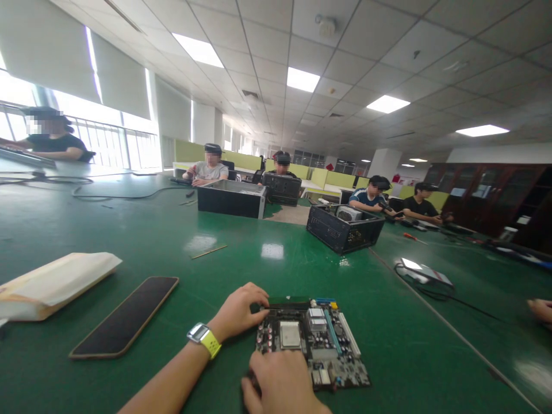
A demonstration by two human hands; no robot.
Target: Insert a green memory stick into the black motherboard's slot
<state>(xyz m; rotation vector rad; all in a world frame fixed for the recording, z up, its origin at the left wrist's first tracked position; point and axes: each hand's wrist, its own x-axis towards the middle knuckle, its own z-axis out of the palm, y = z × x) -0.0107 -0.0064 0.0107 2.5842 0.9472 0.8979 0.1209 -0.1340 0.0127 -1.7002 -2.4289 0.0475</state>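
Observation:
A computer motherboard (321, 355) lies flat on the green tabletop in front of me, with a square silver processor (290, 334) and blue and white slots on it. My left hand (242, 310), wearing a watch with a yellow-green strap (211, 344), is closed at the far left corner of the board, fingers and thumb around the end of the dark slots. A thin green strip (291, 299), perhaps a memory module, runs along that far edge. Over the near left corner is my right hand (282, 382), fingers curled down; its fingertips are partly hidden against the board.
Left of me lie a dark flat pad with a tan rim (125, 319) and a pale paper packet (60, 282). Open computer cases (228, 201) (345, 230) stand across the table. Cables and a device (426, 273) are right. Several people sit around; another person's hand (541, 310) shows at right.

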